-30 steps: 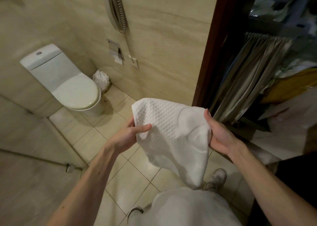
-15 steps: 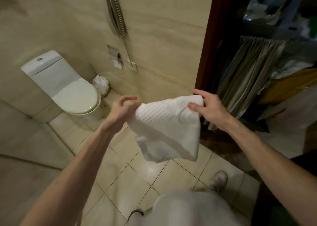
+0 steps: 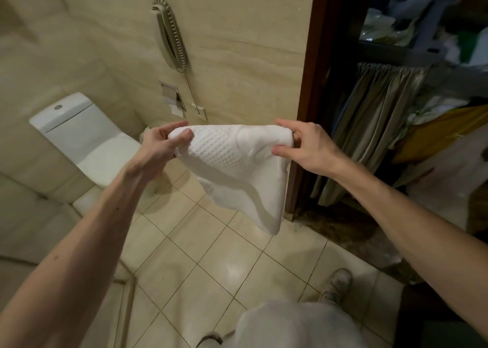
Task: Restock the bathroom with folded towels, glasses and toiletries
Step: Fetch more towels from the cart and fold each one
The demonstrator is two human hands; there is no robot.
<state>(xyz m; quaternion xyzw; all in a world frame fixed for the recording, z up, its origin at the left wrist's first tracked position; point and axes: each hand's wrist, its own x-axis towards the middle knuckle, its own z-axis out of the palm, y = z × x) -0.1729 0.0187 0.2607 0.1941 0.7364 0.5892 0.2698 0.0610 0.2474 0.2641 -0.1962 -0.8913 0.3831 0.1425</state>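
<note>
A white waffle-textured towel (image 3: 237, 173) hangs in the air in front of me, stretched between both hands along its top edge. My left hand (image 3: 161, 142) pinches the towel's left corner between thumb and fingers. My right hand (image 3: 298, 142) pinches the right corner the same way. The towel's lower part droops to a point above the tiled floor. Both arms are held out at about chest height.
A white toilet (image 3: 87, 141) stands at the left against the beige wall. A wall phone (image 3: 171, 35) and a paper holder (image 3: 173, 99) hang on the wall ahead. A dark door frame (image 3: 311, 83) and a housekeeping cart with a grey curtain (image 3: 375, 125) are at the right.
Both hands have lifted the towel higher and pulled its top edge out wider and flatter. The view has moved up and closer to the wall.
</note>
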